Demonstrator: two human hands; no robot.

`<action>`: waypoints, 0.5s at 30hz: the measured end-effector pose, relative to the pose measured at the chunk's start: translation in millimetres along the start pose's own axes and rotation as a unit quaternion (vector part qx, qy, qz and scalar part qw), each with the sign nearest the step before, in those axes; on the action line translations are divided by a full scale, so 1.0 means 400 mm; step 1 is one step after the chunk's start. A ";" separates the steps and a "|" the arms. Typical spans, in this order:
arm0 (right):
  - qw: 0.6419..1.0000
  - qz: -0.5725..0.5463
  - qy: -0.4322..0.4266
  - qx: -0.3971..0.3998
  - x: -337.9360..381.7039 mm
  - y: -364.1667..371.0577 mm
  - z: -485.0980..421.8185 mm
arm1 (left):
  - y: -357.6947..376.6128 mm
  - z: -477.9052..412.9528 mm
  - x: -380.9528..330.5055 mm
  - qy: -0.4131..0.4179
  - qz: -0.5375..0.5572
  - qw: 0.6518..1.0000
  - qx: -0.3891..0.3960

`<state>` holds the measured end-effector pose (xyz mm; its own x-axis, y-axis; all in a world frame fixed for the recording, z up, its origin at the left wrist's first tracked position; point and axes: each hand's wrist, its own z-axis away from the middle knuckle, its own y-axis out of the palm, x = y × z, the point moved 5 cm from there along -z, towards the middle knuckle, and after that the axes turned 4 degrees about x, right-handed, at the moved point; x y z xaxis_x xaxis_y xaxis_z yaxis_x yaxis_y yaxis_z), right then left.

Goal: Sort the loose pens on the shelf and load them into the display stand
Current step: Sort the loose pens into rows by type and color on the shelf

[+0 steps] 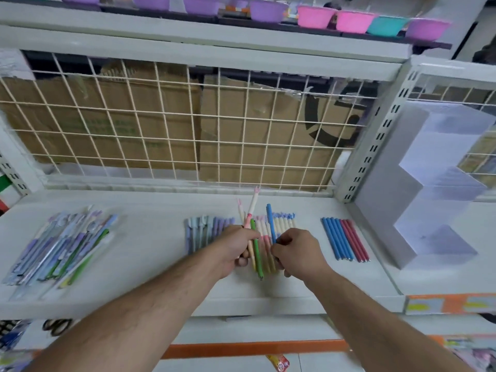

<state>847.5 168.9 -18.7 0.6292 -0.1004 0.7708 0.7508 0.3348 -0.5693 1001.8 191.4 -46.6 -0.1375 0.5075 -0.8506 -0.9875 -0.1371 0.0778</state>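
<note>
Bare forearms (128, 320) come in from the near edge. Left grip (237, 248) is clamped on a green pen (256, 255) and a beige pen (253, 206). Right grip (298, 252) pinches a blue pen (270, 220). Both are above the beige row (286, 224) on the shelf (150, 245). Purple row (212, 225) just left, blue-red row (346, 240) right. Loose pile (61, 245) far left, blurred. Stepped display stand (429, 183) far right; contents can't be made out. Wire grid (188, 130) behind.

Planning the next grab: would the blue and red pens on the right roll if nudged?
Probably: the blue and red pens look round and smooth, so a sideways nudge likely rolls them on the flat shelf. Slim and straight, they should lift light and stiff.
</note>
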 end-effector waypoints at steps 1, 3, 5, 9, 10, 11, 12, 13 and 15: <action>1.000 0.011 0.005 -0.013 -0.020 -0.025 -0.006 | 0.021 -0.011 0.001 0.003 0.002 1.000 0.001; 0.998 0.042 0.008 -0.043 -0.056 -0.076 -0.015 | 0.061 -0.028 0.003 0.005 0.000 1.000 -0.003; 0.994 0.082 0.000 -0.073 -0.087 -0.125 -0.026 | 0.096 -0.040 0.002 0.003 -0.001 1.000 -0.009; 0.984 0.140 0.029 -0.111 -0.159 -0.212 -0.060 | 0.156 -0.059 -0.004 0.003 0.011 1.000 0.001; 0.981 0.149 0.039 -0.115 -0.176 -0.228 -0.072 | 0.168 -0.064 -0.006 0.003 0.012 1.000 0.001; 0.980 0.157 0.048 -0.115 -0.193 -0.241 -0.082 | 0.179 -0.068 -0.007 0.001 0.012 1.000 0.001; 0.979 0.164 0.055 -0.112 -0.207 -0.251 -0.093 | 0.189 -0.072 -0.009 0.000 0.013 1.000 0.000; 0.977 0.172 0.059 -0.108 -0.220 -0.260 -0.103 | 0.199 -0.076 -0.010 -0.001 0.014 1.000 0.000; 0.975 0.184 0.065 -0.101 -0.240 -0.273 -0.116 | 0.215 -0.079 -0.015 -0.003 0.017 1.000 -0.001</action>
<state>714.4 98.3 -43.7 0.8742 -0.1303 0.4677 0.4847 0.1798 -0.8560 920.3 149.6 -51.5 -0.1720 0.5076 -0.8442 -0.9820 -0.1558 0.1064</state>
